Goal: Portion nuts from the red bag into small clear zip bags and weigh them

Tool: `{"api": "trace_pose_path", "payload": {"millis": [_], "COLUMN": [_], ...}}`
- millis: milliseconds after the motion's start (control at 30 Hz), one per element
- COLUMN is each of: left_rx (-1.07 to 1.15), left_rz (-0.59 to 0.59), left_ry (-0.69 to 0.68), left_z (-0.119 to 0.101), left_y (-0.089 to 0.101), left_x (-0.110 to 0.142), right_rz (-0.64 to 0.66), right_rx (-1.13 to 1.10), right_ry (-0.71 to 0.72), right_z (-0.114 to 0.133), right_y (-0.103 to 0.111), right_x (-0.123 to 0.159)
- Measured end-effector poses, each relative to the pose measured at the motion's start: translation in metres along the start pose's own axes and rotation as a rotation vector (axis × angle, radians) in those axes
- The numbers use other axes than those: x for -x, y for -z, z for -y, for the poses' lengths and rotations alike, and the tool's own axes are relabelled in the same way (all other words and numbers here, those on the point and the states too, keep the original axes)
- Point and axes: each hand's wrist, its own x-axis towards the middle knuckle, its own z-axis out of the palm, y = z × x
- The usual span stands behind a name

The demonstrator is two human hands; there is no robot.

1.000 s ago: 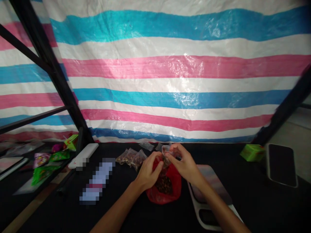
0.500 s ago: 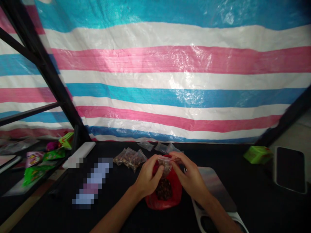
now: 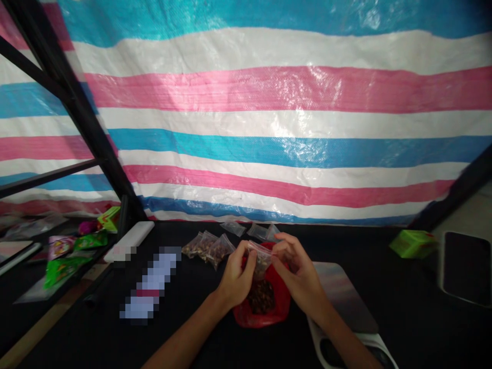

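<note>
Between my hands is a small clear zip bag (image 3: 261,259) with some brown bits inside, held over a red bowl-like container (image 3: 282,307). My left hand (image 3: 236,274) pinches the bag's left top corner between thumb and fingers. My right hand (image 3: 300,271) has its fingers closed at the bag's right top corner. Dark brown pieces (image 3: 262,297), too small to name, lie in the red container below. Beyond my left hand sit several filled zip bags (image 3: 207,248). Flat, clear zip bags (image 3: 258,231) lie behind the red container.
A kitchen scale (image 3: 346,297) stands under my right forearm. Farther right are a green box (image 3: 413,243) and a dark-screened device (image 3: 467,269). On the left lie a white bar-shaped object (image 3: 134,238), a blurred-out strip (image 3: 154,284) and green snack packets (image 3: 67,269). A striped tarp (image 3: 269,154) hangs behind.
The thumb and fingers of my right hand have shifted along the bag's top edge, and the bag's front shows more. The whole view has moved slightly.
</note>
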Motion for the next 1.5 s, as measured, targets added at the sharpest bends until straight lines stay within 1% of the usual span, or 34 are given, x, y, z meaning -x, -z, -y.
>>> {"api": "trace_pose_path", "payload": {"millis": [133, 233, 400, 467, 600, 733, 833, 1033, 1167, 1367, 1500], "left_rx": [-0.025, -0.039, -0.073, -0.086, -0.091, -0.05, -0.043, 0.074, 0.14, 0.258, 0.317], "left_rz": [0.021, 0.04, 0.05, 0.062, 0.088, 0.094, 0.11, 0.038, 0.029, -0.004, -0.03], "left_ry": [-0.028, -0.043, -0.094, -0.108, -0.096, -0.093, -0.081, -0.048, -0.027, 0.018, 0.043], "left_z": [-0.003, -0.004, -0.003, -0.003, -0.005, -0.005, -0.005, -0.011, -0.013, -0.014, -0.014], "left_y": [-0.002, -0.002, -0.002, -0.003, -0.004, -0.005, -0.006, -0.011, -0.013, -0.017, -0.019], "left_x": [0.003, 0.004, 0.005, 0.006, 0.007, 0.007, 0.008, 0.007, 0.007, 0.008, 0.009], "right_rz": [-0.042, -0.067, -0.021, -0.025, -0.038, 0.02, 0.034, 0.002, -0.005, -0.034, -0.016], "right_rx": [-0.134, -0.175, -0.105, -0.074, -0.113, -0.115, -0.087, -0.048, -0.005, -0.036, -0.021], "right_ry": [-0.048, -0.066, -0.051, -0.028, -0.029, -0.056, -0.041, -0.029, -0.021, -0.036, -0.036], "right_z": [0.004, 0.003, -0.001, -0.003, -0.005, -0.004, -0.002, -0.001, 0.001, -0.002, -0.005], "right_y": [0.0, -0.001, -0.004, -0.004, -0.004, -0.005, -0.006, -0.006, -0.006, -0.004, -0.002], "right_x": [-0.001, -0.001, 0.001, 0.001, 0.002, 0.004, 0.005, 0.005, 0.005, 0.004, 0.002]}}
